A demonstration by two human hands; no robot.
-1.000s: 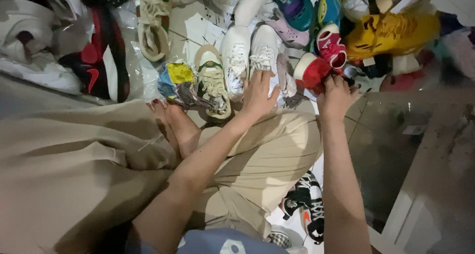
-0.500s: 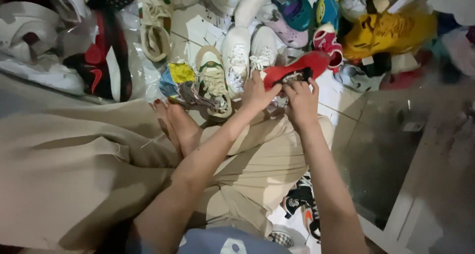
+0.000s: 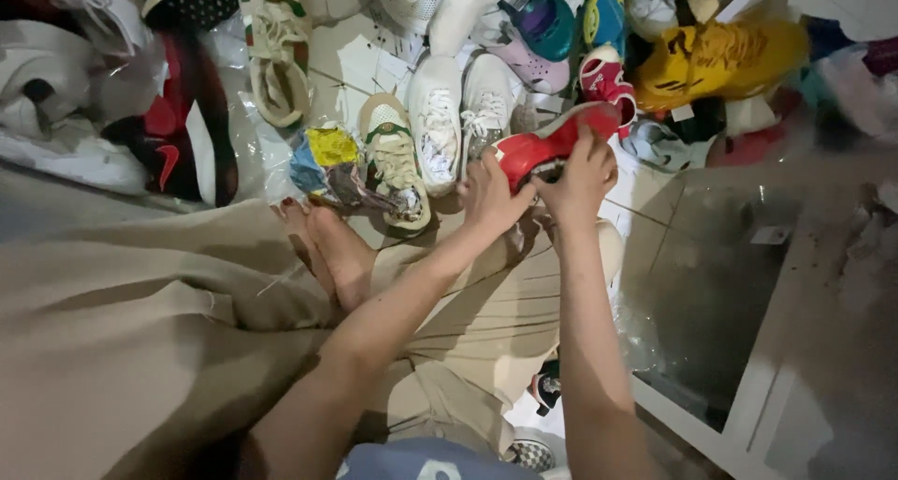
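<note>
A red shoe (image 3: pixel 552 141) with a black inside is held up over my knee by both hands. My left hand (image 3: pixel 490 193) grips its heel end from below. My right hand (image 3: pixel 584 174) clasps its middle and toe side. Just beyond lie a pair of white sneakers (image 3: pixel 456 115) and a cream sneaker with green laces (image 3: pixel 397 160) on the tiled floor. My bare foot (image 3: pixel 327 246) rests to the left of the hands, on my beige trousers (image 3: pixel 140 330).
Many shoes are heaped across the top: a yellow one (image 3: pixel 720 57), a red and white one (image 3: pixel 603 76), a purple and teal one (image 3: pixel 543 17), a beige one (image 3: pixel 273 45), a black and red one (image 3: pixel 182 134). A glass panel in a white frame (image 3: pixel 730 293) lies at right.
My right hand took the red shoe from the pile and brought it toward me. My left hand left the white sneaker and joined it on the red shoe.
</note>
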